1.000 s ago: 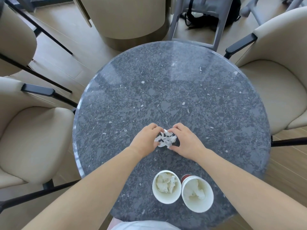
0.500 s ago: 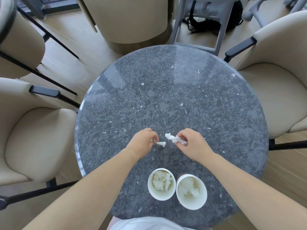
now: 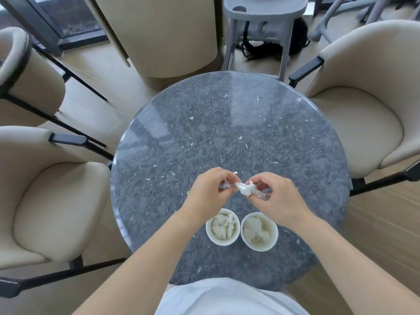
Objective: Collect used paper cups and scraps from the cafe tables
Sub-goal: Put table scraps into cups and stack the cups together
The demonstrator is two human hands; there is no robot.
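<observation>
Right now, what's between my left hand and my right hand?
Crumpled white paper scraps, pinched by the left hand and right hand, fill the gap above the dark speckled round table, as the head view shows.

A cafe seating area: a round dark stone-look table [image 3: 227, 133] ringed by cream upholstered armchairs [image 3: 363, 114] on black frames, a grey child's high chair [image 3: 261, 19] beyond it, pale wood plank flooring [image 3: 91, 110] underneath
</observation>
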